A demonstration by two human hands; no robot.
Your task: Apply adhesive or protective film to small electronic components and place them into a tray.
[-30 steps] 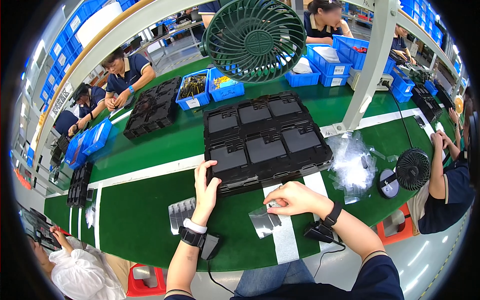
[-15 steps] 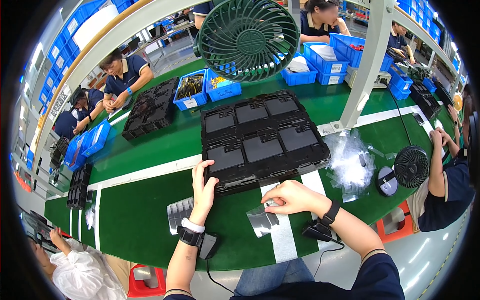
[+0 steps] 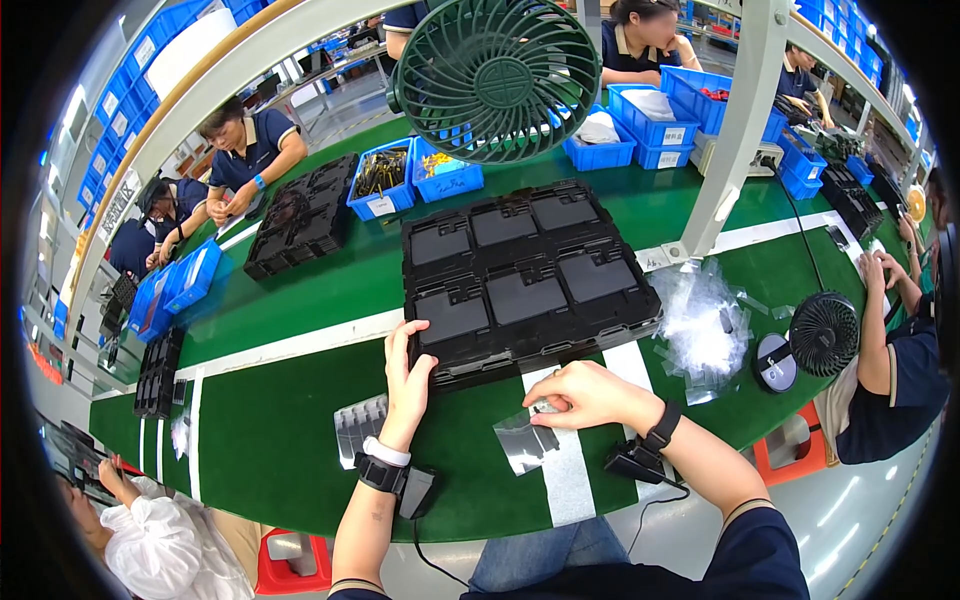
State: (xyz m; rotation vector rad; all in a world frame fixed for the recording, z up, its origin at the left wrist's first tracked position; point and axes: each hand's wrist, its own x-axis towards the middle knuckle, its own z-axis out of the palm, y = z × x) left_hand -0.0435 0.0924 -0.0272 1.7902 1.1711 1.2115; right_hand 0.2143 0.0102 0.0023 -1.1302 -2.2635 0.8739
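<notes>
Black tray set on green desk, filled by six dark panels, no place seen vacant. Film heap gathered at tray's right; one film piece pinched by right hand near tray's front edge, not yet released. Left hand laid against tray's near-left corner, spread. Whether panels are film-covered cannot quite be judged from here

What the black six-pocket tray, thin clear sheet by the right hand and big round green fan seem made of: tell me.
Black six-pocket tray: probably moulded plastic, mostly matt; crisp ridges and notches.
Thin clear sheet: likely plastic film, glossy; the green table shows through.
Big round green fan: apparently plastic, satin; evenly curved ribs, though painted metal is possible.
</notes>
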